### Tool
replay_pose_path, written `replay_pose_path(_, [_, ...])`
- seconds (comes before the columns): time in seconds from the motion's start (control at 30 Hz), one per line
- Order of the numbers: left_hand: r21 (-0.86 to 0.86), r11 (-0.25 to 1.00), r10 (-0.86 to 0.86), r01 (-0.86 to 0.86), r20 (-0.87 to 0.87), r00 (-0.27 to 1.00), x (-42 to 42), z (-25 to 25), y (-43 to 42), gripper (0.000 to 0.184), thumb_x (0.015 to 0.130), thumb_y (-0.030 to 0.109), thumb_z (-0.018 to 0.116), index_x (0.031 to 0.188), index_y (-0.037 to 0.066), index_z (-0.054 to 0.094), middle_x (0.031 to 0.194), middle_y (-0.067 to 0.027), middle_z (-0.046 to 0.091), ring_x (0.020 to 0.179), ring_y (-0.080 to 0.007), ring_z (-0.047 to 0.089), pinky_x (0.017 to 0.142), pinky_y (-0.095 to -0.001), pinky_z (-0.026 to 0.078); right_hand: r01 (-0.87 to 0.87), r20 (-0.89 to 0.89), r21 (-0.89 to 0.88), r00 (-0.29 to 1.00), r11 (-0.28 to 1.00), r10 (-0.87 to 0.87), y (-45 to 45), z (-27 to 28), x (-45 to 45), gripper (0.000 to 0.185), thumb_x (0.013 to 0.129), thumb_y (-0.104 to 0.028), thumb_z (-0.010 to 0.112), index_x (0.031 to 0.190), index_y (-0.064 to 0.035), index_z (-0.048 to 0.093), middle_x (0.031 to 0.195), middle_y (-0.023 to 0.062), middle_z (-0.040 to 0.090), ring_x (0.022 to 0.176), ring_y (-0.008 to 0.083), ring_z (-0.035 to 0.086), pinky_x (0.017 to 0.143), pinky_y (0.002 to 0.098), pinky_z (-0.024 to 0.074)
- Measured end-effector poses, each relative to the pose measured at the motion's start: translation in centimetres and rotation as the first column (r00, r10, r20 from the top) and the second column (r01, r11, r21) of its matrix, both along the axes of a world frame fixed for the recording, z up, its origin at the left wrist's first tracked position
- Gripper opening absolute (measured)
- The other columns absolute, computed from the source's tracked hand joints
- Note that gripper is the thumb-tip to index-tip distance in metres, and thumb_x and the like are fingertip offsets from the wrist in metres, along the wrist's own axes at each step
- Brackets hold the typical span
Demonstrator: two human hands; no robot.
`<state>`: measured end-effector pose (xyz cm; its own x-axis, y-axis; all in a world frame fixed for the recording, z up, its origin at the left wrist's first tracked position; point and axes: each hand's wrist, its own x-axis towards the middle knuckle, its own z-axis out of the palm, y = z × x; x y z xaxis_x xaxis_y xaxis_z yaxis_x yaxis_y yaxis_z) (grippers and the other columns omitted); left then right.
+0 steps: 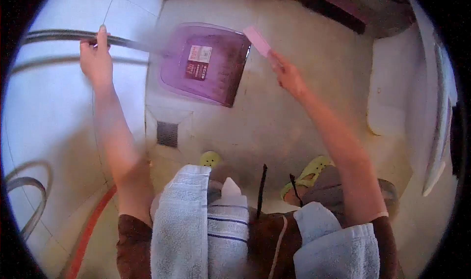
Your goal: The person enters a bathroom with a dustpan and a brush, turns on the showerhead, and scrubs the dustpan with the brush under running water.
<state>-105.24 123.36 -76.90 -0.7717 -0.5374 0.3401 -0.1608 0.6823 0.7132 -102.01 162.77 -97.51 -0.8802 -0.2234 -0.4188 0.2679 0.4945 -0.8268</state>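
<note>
My left hand (98, 63) is closed round the dark pole of a dustpan, thumb on top. The translucent purple dustpan (171, 73) has a printed label (198, 60) inside. Its pan is over the tiled floor, with its straight dark lip facing right. My right hand (288, 75) is closed on one end of a flat pink strip (257, 41). The strip's far end is close to the upper corner of the dustpan's lip; I cannot tell whether they touch.
A square floor drain (167, 133) lies below the dustpan. White wall tiles (54, 102) rise on the left, near a red hose (91, 230). A dark broom head (336, 9) is at the upper right. A white fixture (390, 87) stands at right. Blue-white towels (181, 225) hang over me.
</note>
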Motion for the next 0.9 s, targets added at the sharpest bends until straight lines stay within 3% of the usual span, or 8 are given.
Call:
replay_pose_path(0.2, [0.286, 0.874, -0.363, 0.392, -0.148, 0.920, 0.0, -6.4, -2.1, 0.028, 0.088, 0.023, 0.048, 0.071, 0.002, 0.055, 0.075, -0.0079, 0.057, 0.077, -0.0175, 0.053, 0.074, -0.0324, 0.041, -0.066, -0.129, 0.233, 0.987, 0.970, 0.098, -4.3, -5.6, 2.7, 0.042, 0.090, -0.022, 0.043, 0.130, -0.0301, 0.035, 0.096, 0.0191, 0.059, 0.077, 0.0376, 0.059, 0.066, 0.0465, 0.0447])
replay_pose_path(0.23, [0.110, 0.958, -0.276, 0.263, 0.134, 0.952, 0.7, -7.7, -0.1, 0.033, 0.089, 0.026, 0.046, 0.067, 0.003, 0.053, 0.069, -0.0073, 0.055, 0.074, -0.0186, 0.053, 0.074, -0.0328, 0.040, -0.087, -0.130, 0.276, 0.983, 0.957, 0.127, -4.5, -5.3, 5.9, 0.040, 0.090, -0.024, 0.042, 0.129, -0.0291, 0.036, 0.095, 0.0196, 0.059, 0.080, 0.0367, 0.059, 0.067, 0.0468, 0.0448])
replay_pose_path(0.47, [0.431, 0.895, -0.082, 0.119, -0.104, 0.991, 0.3, -11.6, 3.0, 0.042, 0.090, 0.033, 0.045, 0.057, 0.006, 0.046, 0.052, -0.0033, 0.048, 0.053, -0.0103, 0.042, 0.054, -0.0257, 0.033, -0.049, 0.070, 0.272, 0.997, 0.961, 0.031, -4.4, 2.7, 0.5, 0.041, 0.091, -0.024, 0.039, 0.131, -0.0302, 0.033, 0.109, 0.0161, 0.056, 0.090, 0.0382, 0.057, 0.077, 0.0435, 0.0466])
replay_pose_path(0.67, [0.461, 0.887, 0.120, -0.035, -0.158, 0.980, -1.2, -12.1, 5.3, 0.038, 0.089, 0.029, 0.049, 0.059, 0.006, 0.045, 0.051, -0.0046, 0.047, 0.048, -0.0100, 0.039, 0.049, -0.0240, 0.031, 0.091, -0.389, 0.168, 0.921, 0.982, -0.019, -3.6, -2.5, 4.4, 0.036, 0.091, -0.026, 0.040, 0.126, -0.0185, 0.042, 0.105, 0.0140, 0.060, 0.094, 0.0330, 0.057, 0.082, 0.0404, 0.0431])
replay_pose_path(0.77, [0.513, 0.858, 0.131, -0.024, -0.173, 0.976, -1.0, -11.6, 5.5, 0.037, 0.089, 0.027, 0.049, 0.058, 0.007, 0.045, 0.051, -0.0044, 0.048, 0.048, -0.0092, 0.038, 0.049, -0.0235, 0.030, 0.089, -0.370, 0.158, 0.929, 0.983, -0.025, -3.0, -0.9, 5.8, 0.036, 0.088, -0.019, 0.049, 0.124, -0.0166, 0.047, 0.099, 0.0160, 0.061, 0.090, 0.0263, 0.060, 0.075, 0.0330, 0.0451])
replay_pose_path(0.8, [0.526, 0.850, 0.112, -0.003, -0.175, 0.978, -0.9, -11.4, 5.6, 0.037, 0.088, 0.026, 0.050, 0.058, 0.007, 0.045, 0.051, -0.0043, 0.048, 0.047, -0.0090, 0.038, 0.049, -0.0233, 0.030, 0.208, 0.158, 0.132, 0.961, 0.969, -0.228, -3.6, 1.1, 2.1, 0.034, 0.089, -0.020, 0.048, 0.123, -0.0156, 0.048, 0.103, 0.0155, 0.060, 0.094, 0.0262, 0.058, 0.076, 0.0326, 0.0448])
replay_pose_path(0.87, [0.535, 0.843, 0.036, 0.057, -0.162, 0.986, -0.8, -11.9, 4.3, 0.036, 0.088, 0.025, 0.051, 0.057, 0.007, 0.045, 0.051, -0.0039, 0.049, 0.047, -0.0086, 0.038, 0.049, -0.0231, 0.030, 0.114, 0.335, 0.285, 0.918, 0.952, -0.211, -5.6, -0.3, -5.0, 0.032, 0.089, -0.027, 0.043, 0.117, -0.0130, 0.051, 0.104, 0.0155, 0.059, 0.096, 0.0292, 0.057, 0.079, 0.0366, 0.0440])
replay_pose_path(0.9, [0.536, 0.840, 0.004, 0.085, -0.163, 0.987, -0.7, -12.0, 4.0, 0.035, 0.088, 0.024, 0.051, 0.057, 0.008, 0.045, 0.051, -0.0036, 0.049, 0.047, -0.0085, 0.038, 0.049, -0.0230, 0.030, -0.041, 0.014, 0.447, 0.999, 0.894, 0.039, -6.1, -2.0, -6.0, 0.033, 0.090, -0.031, 0.039, 0.112, -0.0115, 0.053, 0.101, 0.0160, 0.060, 0.095, 0.0321, 0.056, 0.080, 0.0410, 0.0434])
